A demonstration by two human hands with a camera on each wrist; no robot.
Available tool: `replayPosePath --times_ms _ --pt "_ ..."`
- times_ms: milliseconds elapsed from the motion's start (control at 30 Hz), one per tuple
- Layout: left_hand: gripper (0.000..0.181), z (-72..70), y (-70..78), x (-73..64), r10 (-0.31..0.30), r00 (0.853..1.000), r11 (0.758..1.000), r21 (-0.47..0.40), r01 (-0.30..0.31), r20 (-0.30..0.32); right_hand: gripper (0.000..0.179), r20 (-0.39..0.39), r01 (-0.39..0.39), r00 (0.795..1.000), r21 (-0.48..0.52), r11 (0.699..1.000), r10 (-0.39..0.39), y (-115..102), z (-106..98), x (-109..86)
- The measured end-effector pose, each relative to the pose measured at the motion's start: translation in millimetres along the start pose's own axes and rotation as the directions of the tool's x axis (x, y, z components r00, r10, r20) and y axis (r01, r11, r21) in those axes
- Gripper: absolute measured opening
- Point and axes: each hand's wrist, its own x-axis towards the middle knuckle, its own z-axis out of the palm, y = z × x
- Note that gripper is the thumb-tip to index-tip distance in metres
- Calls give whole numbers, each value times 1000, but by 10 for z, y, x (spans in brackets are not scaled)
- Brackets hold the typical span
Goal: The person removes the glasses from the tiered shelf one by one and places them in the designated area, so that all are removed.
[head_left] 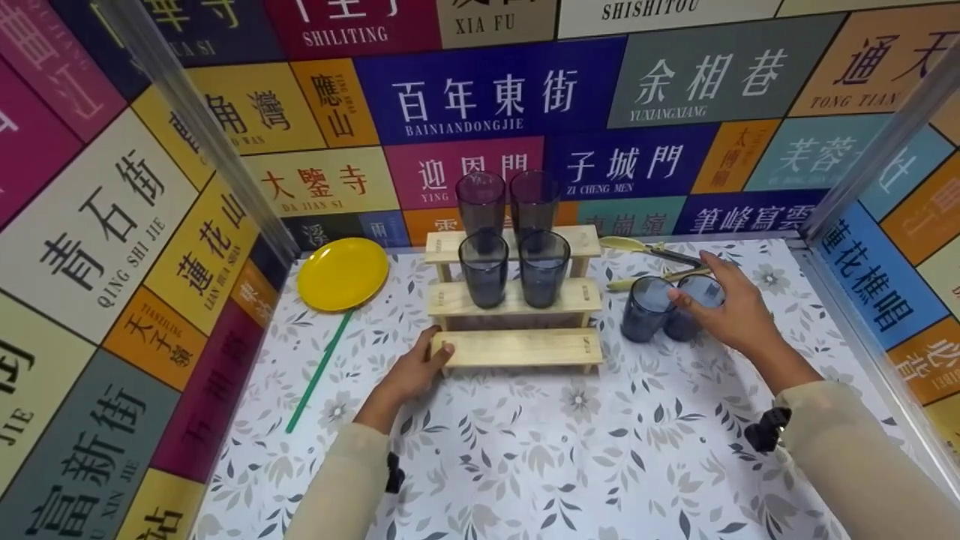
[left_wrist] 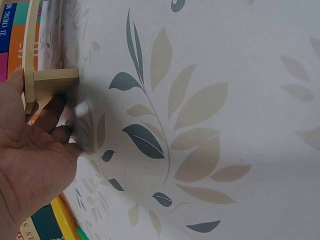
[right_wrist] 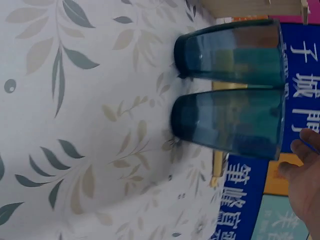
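Observation:
My left hand (head_left: 409, 371) grips the left end of the lowest step of a three-step wooden stand (head_left: 517, 349), thumb on top and fingers underneath. Two tinted glasses (head_left: 484, 270) stand upright on the middle step and two more (head_left: 480, 202) on the top one. To the right of the stand, a pair of matching blue-grey glasses (head_left: 645, 311) sits side by side on the table. Over the rim of the right-hand glass (right_wrist: 227, 122) is my right hand (head_left: 731, 304), fingers spread; the right wrist view shows the fingertips just beyond the rim.
A yellow plate (head_left: 343, 274) lies at the back left, with a green stick (head_left: 321, 371) running from it toward the front. Behind the pair of glasses lies a gold-and-black utensil resembling tongs (head_left: 667, 256). Printed walls (head_left: 495, 90) with metal corner posts enclose the patterned table (head_left: 525, 465).

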Motion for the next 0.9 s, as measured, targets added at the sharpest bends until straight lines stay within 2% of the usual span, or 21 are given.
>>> replayPosePath --times_ms 100,133,333,367,567,900 --pt "79 -7 -4 -9 4 1000 1000 -6 -4 7 101 9 28 1000 -19 999 -28 -163 24 44" --pt "81 -7 -47 20 20 1000 1000 6 -20 7 102 14 39 999 -24 999 -39 -221 35 56" --pt "81 -9 -44 7 29 1000 1000 -5 -29 7 100 27 139 990 -39 990 -138 -542 123 119" --pt "79 -8 -3 -23 19 1000 1000 -16 -19 5 99 25 158 987 -38 987 -157 -588 141 132" --pt "75 -2 5 -11 25 1000 1000 15 -25 -17 96 25 224 974 -8 975 -224 -870 264 209" --pt "75 2 6 -23 35 999 999 -3 -35 -9 98 39 304 952 40 952 -305 -1324 530 331"
